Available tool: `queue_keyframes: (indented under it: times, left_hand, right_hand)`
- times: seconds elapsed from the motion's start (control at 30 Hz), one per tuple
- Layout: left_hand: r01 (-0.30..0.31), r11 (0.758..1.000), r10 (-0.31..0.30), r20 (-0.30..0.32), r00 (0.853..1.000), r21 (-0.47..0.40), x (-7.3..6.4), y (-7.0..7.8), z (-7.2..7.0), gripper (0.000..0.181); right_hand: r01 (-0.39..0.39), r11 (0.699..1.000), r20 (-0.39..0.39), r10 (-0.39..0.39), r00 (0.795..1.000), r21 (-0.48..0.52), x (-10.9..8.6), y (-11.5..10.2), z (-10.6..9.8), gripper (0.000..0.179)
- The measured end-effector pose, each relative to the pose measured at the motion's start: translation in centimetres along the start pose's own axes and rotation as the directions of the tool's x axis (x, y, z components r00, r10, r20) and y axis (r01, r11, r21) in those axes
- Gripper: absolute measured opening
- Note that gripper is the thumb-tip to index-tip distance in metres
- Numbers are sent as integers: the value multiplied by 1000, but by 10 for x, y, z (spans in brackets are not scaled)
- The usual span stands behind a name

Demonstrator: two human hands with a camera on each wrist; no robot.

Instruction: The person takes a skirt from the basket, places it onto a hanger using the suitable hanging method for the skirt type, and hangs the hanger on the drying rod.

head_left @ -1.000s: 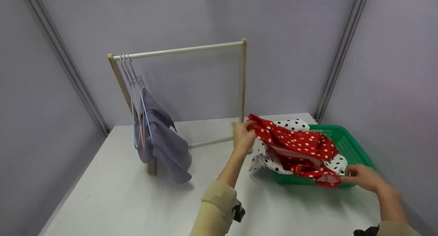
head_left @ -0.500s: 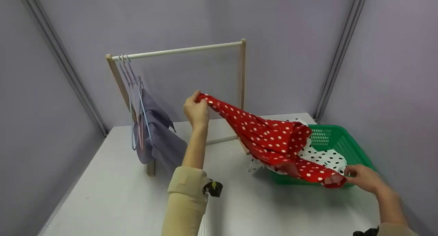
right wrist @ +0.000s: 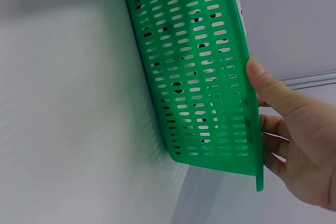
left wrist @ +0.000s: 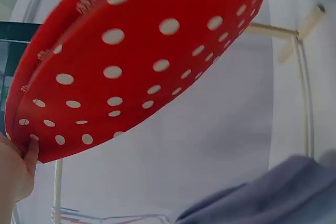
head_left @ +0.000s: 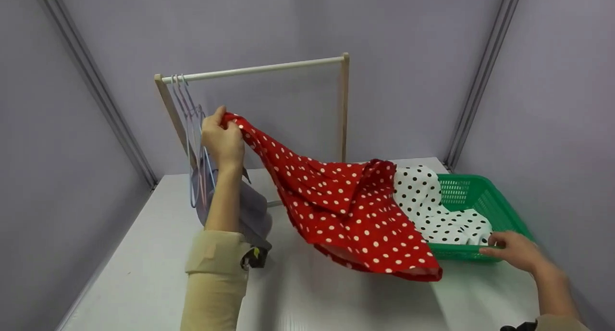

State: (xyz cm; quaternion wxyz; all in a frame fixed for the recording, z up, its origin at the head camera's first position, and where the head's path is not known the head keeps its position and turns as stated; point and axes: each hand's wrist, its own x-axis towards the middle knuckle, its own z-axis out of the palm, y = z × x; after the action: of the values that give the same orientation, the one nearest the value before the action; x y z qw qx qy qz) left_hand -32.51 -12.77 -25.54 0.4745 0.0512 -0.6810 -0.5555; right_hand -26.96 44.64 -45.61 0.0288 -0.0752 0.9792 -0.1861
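Note:
My left hand [head_left: 222, 139] pinches one corner of a red cloth with white dots [head_left: 331, 191] and holds it up at the left. The cloth slopes down to the right in folds, its lower edge spread in front of the basket. In the left wrist view, thumb and fingers close on the cloth's edge. My right hand [head_left: 516, 251] grips the near right rim of a green plastic basket [head_left: 456, 252]. In the right wrist view the thumb lies on the rim's outer side, the other fingers curl behind it. A white cloth with black dots [head_left: 418, 191] lies in the basket.
A small clothes rack with a white rail [head_left: 264, 69] and wooden posts stands at the back. Several thin hangers [head_left: 194, 163] hang at its left end. A grey-purple cloth [head_left: 253, 208] hangs there, partly behind my left arm. Walls rise behind the white table [head_left: 144, 254] and on both sides.
My left hand has moved left and up, drawing the red cloth out of the basket and stretching it. More of the white dotted cloth shows. The right hand has stayed at the rim.

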Motion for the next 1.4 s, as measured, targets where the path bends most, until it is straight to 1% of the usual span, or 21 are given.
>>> queue_keyframes:
  times: [0.07,0.13,0.2,0.27,0.33,0.43,0.57,0.63,0.73,0.8,0.83,0.9,0.93,1.0,1.03,1.1,1.17,1.23,1.3,1.33,1.4]
  left_hand:
    - [-63,996,61,41,997,63,-2,-4,0,33]
    - [-141,980,127,106,986,138,-9,-12,3,32]
    - [-196,962,161,186,969,191,-19,-22,6,32]
    - [-242,941,172,283,944,236,-33,-34,8,31]
    - [-276,924,161,386,908,264,-52,-47,10,29]
    - [-349,891,154,530,834,291,-85,-70,11,27]
    - [-418,852,119,661,741,315,-128,-95,9,21]
    - [-432,839,87,702,707,331,-144,-103,8,21]
    - [-441,822,41,735,677,360,-157,-111,7,25]
    - [-453,804,26,739,673,385,-160,-114,7,28]
    - [-463,793,26,737,676,396,-160,-116,6,26]
    - [-475,782,38,730,683,403,-158,-118,9,25]
    - [-480,776,47,721,691,409,-155,-119,10,25]
    - [-492,764,80,694,715,419,-147,-120,11,24]
    - [-493,763,101,676,730,418,-143,-119,11,24]
    - [-485,765,129,637,760,424,-134,-118,12,27]
    - [-477,766,160,592,790,430,-126,-116,12,25]
    - [-461,773,166,562,810,436,-120,-115,11,26]
    - [-444,776,153,550,821,448,-118,-115,10,26]
    - [-436,777,140,550,823,454,-119,-116,9,25]
    - [-424,778,106,568,816,464,-123,-118,7,25]
  right_hand:
    - [-1,1000,-15,1,1000,-6,-1,1,-1,34]
    - [3,1000,-21,-4,1000,-7,-1,2,-1,35]
    - [0,1000,-19,0,1000,-1,-1,2,-1,37]
    - [-2,1000,-13,2,1000,4,-2,1,1,38]
    - [-7,1000,-7,7,1000,4,-3,1,1,38]
    - [8,1000,-20,-9,1000,-3,-5,2,1,35]
    - [39,999,-45,-40,998,-15,-5,3,1,34]
    - [36,999,-53,-37,998,-14,-5,2,2,36]
    - [37,999,-54,-37,998,-3,-5,1,3,39]
    - [30,1000,-46,-30,999,-3,-4,-1,3,41]
    - [29,1000,-40,-29,999,-4,-3,-2,3,42]
    - [20,1000,-33,-20,999,-8,-4,-3,2,43]
    - [20,1000,-27,-20,999,-10,-3,-4,2,43]
    - [17,1000,-12,-18,1000,-12,-2,-7,2,43]
    - [17,1000,-4,-17,1000,-13,-1,-7,1,43]
    - [12,1000,14,-12,1000,-15,-1,-8,1,42]
    - [7,1000,26,-7,1000,-15,0,-8,1,42]
    - [4,1000,28,-4,1000,-15,1,-7,1,42]
    - [0,1000,28,0,1000,-17,1,-6,-1,43]
    - [1,1000,25,-1,1000,-19,2,-6,-1,44]
    - [7,1000,23,-7,1000,-19,1,-6,-4,46]
